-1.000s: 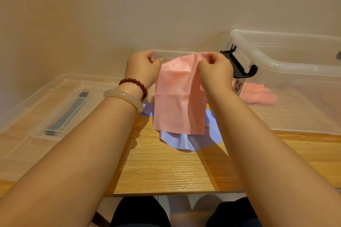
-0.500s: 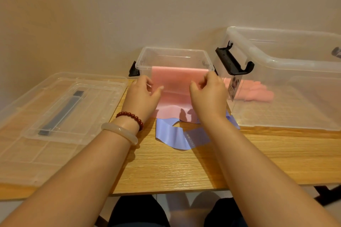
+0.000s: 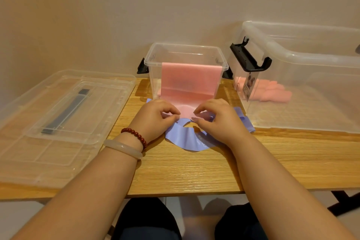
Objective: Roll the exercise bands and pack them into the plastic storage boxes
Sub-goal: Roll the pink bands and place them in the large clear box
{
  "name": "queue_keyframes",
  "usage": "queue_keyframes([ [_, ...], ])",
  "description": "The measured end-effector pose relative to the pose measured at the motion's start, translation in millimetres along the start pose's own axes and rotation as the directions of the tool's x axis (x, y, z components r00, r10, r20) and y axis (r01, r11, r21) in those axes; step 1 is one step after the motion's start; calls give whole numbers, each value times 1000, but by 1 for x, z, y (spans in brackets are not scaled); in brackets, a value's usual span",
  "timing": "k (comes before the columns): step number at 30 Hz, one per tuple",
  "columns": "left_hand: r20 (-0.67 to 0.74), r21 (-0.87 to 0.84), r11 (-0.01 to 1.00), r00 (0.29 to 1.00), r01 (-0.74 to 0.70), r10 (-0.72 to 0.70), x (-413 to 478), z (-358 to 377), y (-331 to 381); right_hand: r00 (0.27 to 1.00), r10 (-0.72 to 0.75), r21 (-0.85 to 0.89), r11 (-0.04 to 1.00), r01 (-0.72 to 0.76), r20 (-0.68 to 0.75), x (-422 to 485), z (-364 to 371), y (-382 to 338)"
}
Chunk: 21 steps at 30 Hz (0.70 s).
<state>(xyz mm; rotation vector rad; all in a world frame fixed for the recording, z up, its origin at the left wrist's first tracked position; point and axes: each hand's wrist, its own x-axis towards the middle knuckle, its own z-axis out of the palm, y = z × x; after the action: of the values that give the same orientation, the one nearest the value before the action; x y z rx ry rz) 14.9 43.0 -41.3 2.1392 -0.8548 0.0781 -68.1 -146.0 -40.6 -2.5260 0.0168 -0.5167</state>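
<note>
Your left hand (image 3: 155, 118) and right hand (image 3: 217, 120) have come down to the table (image 3: 185, 171) and both pinch the near end of the pink band (image 3: 190, 80), which runs straight away from you, up over the small box (image 3: 153, 63) rim.

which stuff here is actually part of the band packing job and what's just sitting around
In the job: pink flat elastic band, pinched at its near end by left hand and right hand; purple flat elastic band under it; small clear plastic box; large clear plastic box.
Lying about: stacked clear plastic lids; pink bundle inside the large box.
</note>
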Motion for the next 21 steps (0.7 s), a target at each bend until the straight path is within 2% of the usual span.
queue_keyframes([
  [2,37,54,998,999,-26,24,-1,1,-3,998,10,-83,997,-4,67,0,3,1],
  [5,36,66,997,999,-32,30,-1,1,-5,999,6,-127,992,0,45,2,5,1],
  [9,34,68,997,999,-24,22,1,4,-3,1000,7,-77,997,-9,-22,1,7,1],
  [13,57,150,988,998,-20,11,4,7,-2,999,-4,-105,994,8,40,2,8,-1],
  [15,44,168,986,999,-19,12,5,7,-3,1000,3,-127,992,1,26,2,8,-2],
  [18,30,188,981,999,-45,40,5,4,-6,998,40,-69,997,-43,-48,1,6,0],
  [21,-14,139,989,998,-57,59,5,0,-9,998,45,-8,999,-45,-39,0,7,-1],
])
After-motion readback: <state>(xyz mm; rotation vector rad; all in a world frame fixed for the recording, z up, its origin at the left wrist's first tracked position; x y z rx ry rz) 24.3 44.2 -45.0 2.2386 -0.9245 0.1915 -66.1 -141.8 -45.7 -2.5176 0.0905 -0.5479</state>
